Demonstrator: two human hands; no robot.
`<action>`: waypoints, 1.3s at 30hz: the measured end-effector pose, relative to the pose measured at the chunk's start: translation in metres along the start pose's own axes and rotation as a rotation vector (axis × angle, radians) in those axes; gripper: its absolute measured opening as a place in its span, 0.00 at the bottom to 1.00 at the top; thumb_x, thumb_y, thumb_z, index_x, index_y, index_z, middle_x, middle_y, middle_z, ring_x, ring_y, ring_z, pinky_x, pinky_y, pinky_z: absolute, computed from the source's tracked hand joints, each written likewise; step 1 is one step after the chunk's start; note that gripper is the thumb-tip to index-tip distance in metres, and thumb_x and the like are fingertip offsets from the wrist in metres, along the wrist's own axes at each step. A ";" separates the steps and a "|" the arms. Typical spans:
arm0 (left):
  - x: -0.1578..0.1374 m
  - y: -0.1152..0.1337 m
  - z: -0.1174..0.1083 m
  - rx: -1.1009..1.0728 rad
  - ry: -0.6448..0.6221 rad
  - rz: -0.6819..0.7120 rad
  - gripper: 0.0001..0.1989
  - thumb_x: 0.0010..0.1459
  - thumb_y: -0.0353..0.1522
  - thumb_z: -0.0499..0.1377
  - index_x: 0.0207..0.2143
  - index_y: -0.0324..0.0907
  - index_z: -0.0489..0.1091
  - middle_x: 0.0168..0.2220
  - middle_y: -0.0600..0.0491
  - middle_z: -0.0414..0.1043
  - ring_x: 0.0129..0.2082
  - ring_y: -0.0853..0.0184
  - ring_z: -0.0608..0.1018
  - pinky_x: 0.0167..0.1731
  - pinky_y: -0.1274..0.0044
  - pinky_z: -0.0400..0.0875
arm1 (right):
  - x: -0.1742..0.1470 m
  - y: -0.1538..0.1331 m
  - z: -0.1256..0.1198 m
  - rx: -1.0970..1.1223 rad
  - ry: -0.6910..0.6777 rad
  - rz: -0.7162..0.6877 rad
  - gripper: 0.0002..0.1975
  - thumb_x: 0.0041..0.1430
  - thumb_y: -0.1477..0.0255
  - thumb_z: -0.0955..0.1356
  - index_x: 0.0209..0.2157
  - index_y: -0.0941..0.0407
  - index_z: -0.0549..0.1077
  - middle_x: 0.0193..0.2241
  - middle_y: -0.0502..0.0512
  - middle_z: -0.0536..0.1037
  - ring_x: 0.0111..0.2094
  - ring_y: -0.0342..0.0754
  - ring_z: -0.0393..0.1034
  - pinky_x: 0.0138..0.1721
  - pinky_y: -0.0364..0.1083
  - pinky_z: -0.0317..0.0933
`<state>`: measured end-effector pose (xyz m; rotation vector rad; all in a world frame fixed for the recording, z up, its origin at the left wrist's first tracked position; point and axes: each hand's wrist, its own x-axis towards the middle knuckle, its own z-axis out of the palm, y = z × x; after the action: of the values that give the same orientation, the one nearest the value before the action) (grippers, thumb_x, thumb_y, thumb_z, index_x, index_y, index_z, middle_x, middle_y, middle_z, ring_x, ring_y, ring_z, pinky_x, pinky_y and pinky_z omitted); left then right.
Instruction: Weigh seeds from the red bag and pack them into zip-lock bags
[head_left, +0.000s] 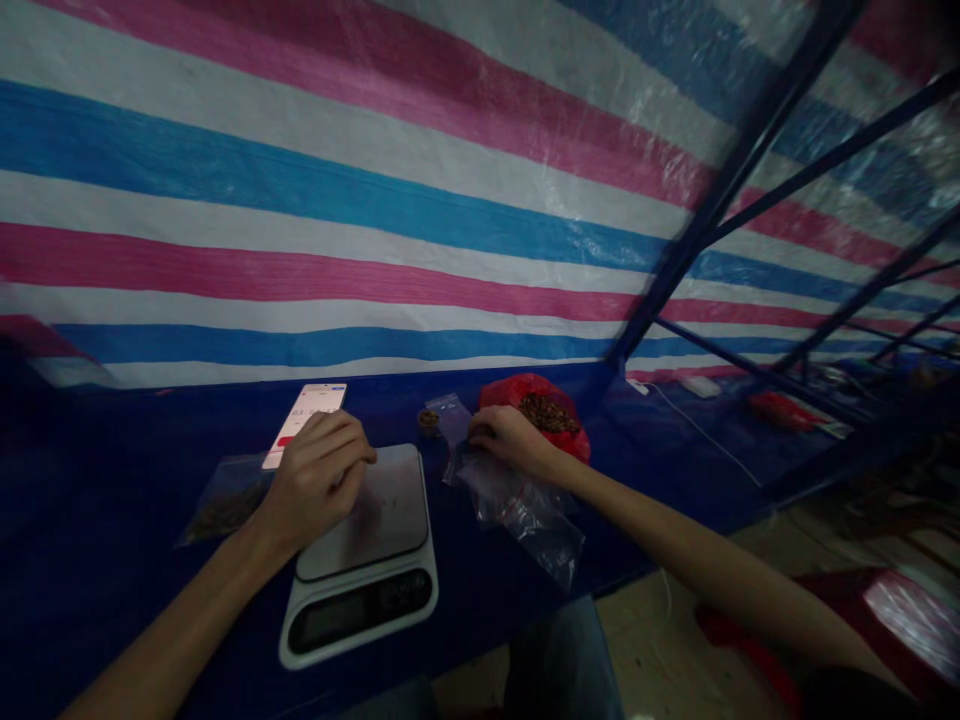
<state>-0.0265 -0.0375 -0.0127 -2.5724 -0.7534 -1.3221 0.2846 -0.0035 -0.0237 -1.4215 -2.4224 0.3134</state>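
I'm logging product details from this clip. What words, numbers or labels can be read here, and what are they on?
No text is readable.
Phone: the lit screen shows faint digits and a red button, too blurred to read.
Kitchen scale: the display is dark, with no figures visible.
Clear bags under the right hand: no print is visible.

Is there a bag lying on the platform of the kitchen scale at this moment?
No, the scale platform is bare; only the left hand hovers at its edge.

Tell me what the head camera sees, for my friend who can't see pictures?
A person's left hand hovers over a kitchen scale while the right hand touches clear plastic bags beside a red bag, on a blue table.
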 end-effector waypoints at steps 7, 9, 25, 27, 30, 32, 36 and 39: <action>-0.002 -0.004 0.001 -0.009 0.010 -0.034 0.12 0.60 0.21 0.53 0.27 0.41 0.70 0.28 0.52 0.73 0.34 0.64 0.73 0.38 0.67 0.66 | -0.026 0.026 -0.060 0.073 0.328 0.103 0.04 0.62 0.73 0.71 0.36 0.57 0.79 0.35 0.55 0.82 0.37 0.49 0.75 0.40 0.45 0.63; -0.002 -0.004 0.001 -0.017 0.009 -0.041 0.12 0.61 0.22 0.53 0.27 0.41 0.71 0.27 0.53 0.73 0.34 0.64 0.73 0.38 0.68 0.66 | -0.042 0.042 -0.066 0.001 0.272 0.185 0.03 0.60 0.74 0.71 0.35 0.57 0.79 0.34 0.55 0.82 0.35 0.50 0.75 0.39 0.45 0.63; -0.006 -0.018 -0.003 0.020 0.036 -0.121 0.14 0.62 0.23 0.52 0.26 0.42 0.70 0.25 0.53 0.72 0.32 0.65 0.72 0.37 0.69 0.64 | 0.034 0.006 -0.025 -0.357 -0.081 -0.005 0.09 0.61 0.79 0.69 0.42 0.60 0.81 0.41 0.64 0.81 0.45 0.55 0.74 0.45 0.47 0.62; -0.005 -0.018 -0.003 0.023 0.043 -0.127 0.14 0.61 0.23 0.52 0.26 0.42 0.70 0.25 0.53 0.72 0.32 0.65 0.73 0.37 0.69 0.65 | 0.037 0.009 -0.020 -0.356 -0.088 -0.001 0.08 0.60 0.80 0.69 0.39 0.60 0.81 0.39 0.64 0.81 0.43 0.54 0.74 0.43 0.46 0.62; -0.005 -0.018 -0.003 0.018 0.038 -0.136 0.14 0.61 0.23 0.52 0.25 0.42 0.70 0.24 0.53 0.72 0.32 0.65 0.73 0.36 0.70 0.65 | 0.039 0.014 -0.015 -0.343 -0.087 0.008 0.08 0.60 0.80 0.69 0.37 0.61 0.81 0.37 0.64 0.81 0.42 0.54 0.74 0.43 0.45 0.62; -0.005 -0.018 -0.002 0.011 0.028 -0.137 0.14 0.61 0.23 0.52 0.25 0.42 0.70 0.25 0.53 0.72 0.32 0.65 0.73 0.36 0.70 0.65 | 0.040 0.017 -0.013 -0.324 -0.081 0.015 0.07 0.60 0.78 0.69 0.36 0.60 0.81 0.37 0.63 0.81 0.42 0.53 0.73 0.43 0.45 0.61; -0.006 -0.017 -0.001 -0.002 0.033 -0.126 0.13 0.60 0.23 0.53 0.26 0.43 0.71 0.26 0.53 0.73 0.33 0.65 0.74 0.38 0.69 0.66 | 0.043 0.018 -0.009 -0.270 -0.061 0.011 0.07 0.60 0.78 0.69 0.38 0.59 0.81 0.39 0.60 0.82 0.43 0.51 0.73 0.43 0.43 0.61; -0.005 -0.018 -0.002 -0.009 0.034 -0.122 0.13 0.60 0.23 0.53 0.26 0.43 0.71 0.25 0.53 0.72 0.33 0.65 0.74 0.38 0.69 0.66 | 0.048 0.011 -0.006 -0.227 -0.039 0.005 0.10 0.59 0.82 0.68 0.39 0.60 0.81 0.39 0.60 0.82 0.42 0.50 0.74 0.42 0.43 0.61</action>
<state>-0.0397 -0.0248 -0.0170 -2.5403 -0.9129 -1.4025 0.2737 0.0442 -0.0146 -1.5257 -2.5536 0.0692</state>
